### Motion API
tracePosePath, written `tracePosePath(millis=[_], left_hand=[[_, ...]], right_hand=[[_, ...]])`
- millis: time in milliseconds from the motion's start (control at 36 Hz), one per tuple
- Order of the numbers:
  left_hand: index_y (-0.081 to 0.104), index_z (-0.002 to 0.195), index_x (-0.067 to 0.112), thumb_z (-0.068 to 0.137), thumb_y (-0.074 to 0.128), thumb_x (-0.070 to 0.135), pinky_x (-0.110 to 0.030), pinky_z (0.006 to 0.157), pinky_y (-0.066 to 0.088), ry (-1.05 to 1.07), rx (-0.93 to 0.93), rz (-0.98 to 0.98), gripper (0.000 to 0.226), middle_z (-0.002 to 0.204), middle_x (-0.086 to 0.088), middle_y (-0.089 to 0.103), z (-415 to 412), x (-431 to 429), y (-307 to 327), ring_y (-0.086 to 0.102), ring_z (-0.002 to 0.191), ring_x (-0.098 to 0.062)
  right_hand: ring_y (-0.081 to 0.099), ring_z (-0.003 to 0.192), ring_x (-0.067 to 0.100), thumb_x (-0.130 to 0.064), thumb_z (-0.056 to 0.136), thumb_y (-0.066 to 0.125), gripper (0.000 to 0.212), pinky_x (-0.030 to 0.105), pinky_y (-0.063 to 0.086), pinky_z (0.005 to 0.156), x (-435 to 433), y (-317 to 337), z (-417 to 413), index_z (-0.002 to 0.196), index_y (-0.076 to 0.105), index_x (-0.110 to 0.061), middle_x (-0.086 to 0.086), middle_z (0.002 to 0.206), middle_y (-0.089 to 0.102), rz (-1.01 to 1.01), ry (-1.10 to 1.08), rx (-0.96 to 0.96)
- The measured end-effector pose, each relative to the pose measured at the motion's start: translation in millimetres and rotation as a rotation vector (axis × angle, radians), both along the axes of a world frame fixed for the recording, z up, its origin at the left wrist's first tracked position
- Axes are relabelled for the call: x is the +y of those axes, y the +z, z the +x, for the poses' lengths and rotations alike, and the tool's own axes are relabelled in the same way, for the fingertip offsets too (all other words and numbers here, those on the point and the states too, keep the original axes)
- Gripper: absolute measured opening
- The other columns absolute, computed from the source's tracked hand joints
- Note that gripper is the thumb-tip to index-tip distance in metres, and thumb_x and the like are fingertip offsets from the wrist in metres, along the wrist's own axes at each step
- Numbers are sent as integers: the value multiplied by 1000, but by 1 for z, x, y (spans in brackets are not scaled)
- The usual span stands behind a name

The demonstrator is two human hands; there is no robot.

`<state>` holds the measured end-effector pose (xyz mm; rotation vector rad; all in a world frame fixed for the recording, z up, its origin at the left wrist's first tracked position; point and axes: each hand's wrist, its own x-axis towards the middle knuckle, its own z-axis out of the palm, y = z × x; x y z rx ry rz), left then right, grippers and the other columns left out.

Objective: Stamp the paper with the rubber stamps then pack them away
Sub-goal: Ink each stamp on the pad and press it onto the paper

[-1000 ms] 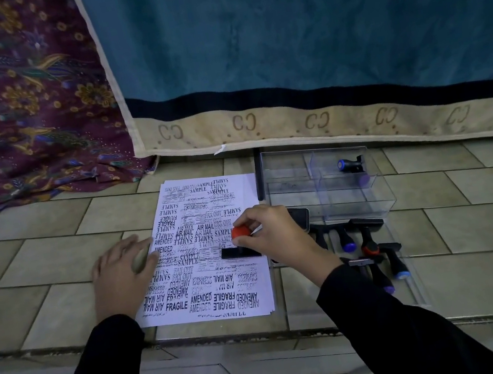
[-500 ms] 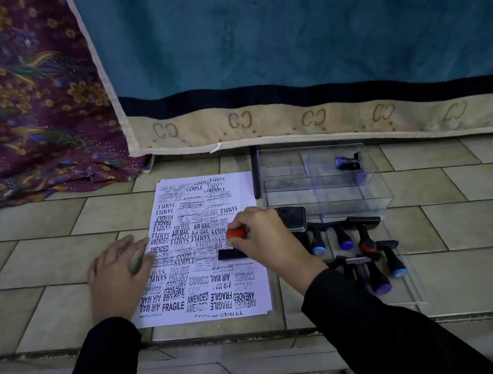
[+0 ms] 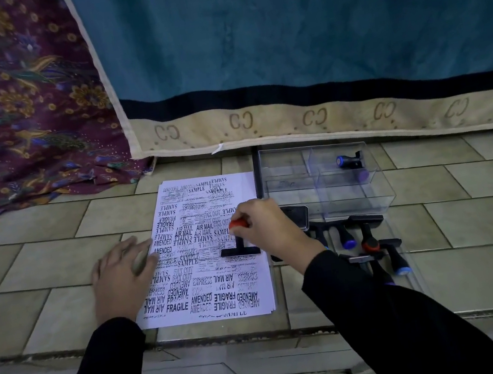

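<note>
Little has shifted in the past second on the head camera. The right hand (image 3: 267,232) remains on the red-topped stamp (image 3: 239,243) at the same patch of the paper (image 3: 192,297), though more of the black stem now shows below the fingers. Fingers and thumb curl round the red knob. The stamp stands upright, its bar-shaped base on the sheet with its long axis running 9 to 3 o'clock.

The left hand (image 3: 123,274) lies flat at 9 o'clock of the stamp. Its fingers are straight and spread, the tips pressing the sheet's left edge, and it holds nothing.

Packing away looks barely begun. The clear box (image 3: 284,167), at 2 o'clock of the right hand, holds one blue-topped stamp (image 3: 348,161), while the loose stamps (image 3: 368,240) lie between 3 and 4 o'clock, near the right wrist. The ink pad (image 3: 297,216) sits just beside that hand. Box and loose stamps are both on the right hand's side, well apart from the left.
</note>
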<state>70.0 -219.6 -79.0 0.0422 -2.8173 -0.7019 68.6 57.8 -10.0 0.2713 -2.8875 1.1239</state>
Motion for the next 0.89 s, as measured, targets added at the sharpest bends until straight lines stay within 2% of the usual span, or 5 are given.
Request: tracePosePath(millis=[139, 278, 500, 611, 889], left_hand=[[69, 117, 32, 81, 49, 51, -42, 113, 20, -4, 1, -6, 45, 135, 3, 57, -1, -1, -1, 45, 129, -21], [69, 117, 31, 82, 48, 51, -42, 112, 20, -5, 8, -13, 45, 135, 2, 57, -1, 0, -1, 46, 128, -22], [68, 116, 33, 80, 44, 56, -42, 112, 20, 5, 1, -22, 50, 134, 4, 57, -3, -2, -3, 46, 128, -21], [68, 116, 31, 80, 42, 58, -43, 112, 21, -3, 10, -25, 52, 134, 3, 58, -2, -1, -2, 47, 128, -22], [69, 117, 30, 82, 49, 50, -44, 111, 23, -6, 20, -30, 45, 135, 3, 57, -1, -1, -3, 48, 127, -22]], right_hand=[[56, 68, -8, -23, 79, 74, 20, 2, 41, 60, 18, 20, -2, 97, 68, -18, -8, 84, 67, -274, -220, 62], [59, 81, -7, -24, 79, 74, 36, 1, 45, 61, 58, 47, 14, 112, 63, -21, -9, 96, 65, -436, -411, 197], [64, 99, 13, -9, 75, 76, 29, 14, 54, 77, 104, 33, 56, 99, 63, -21, 3, 106, 65, -479, -434, 200], [63, 93, 4, -13, 73, 78, 33, 22, 56, 78, 116, 21, 83, 98, 62, -26, -9, 102, 62, -299, -419, 202], [61, 78, 14, 2, 62, 83, 44, 10, 47, 76, 132, 2, 149, 96, 65, -19, -5, 93, 58, 63, -400, 300]])
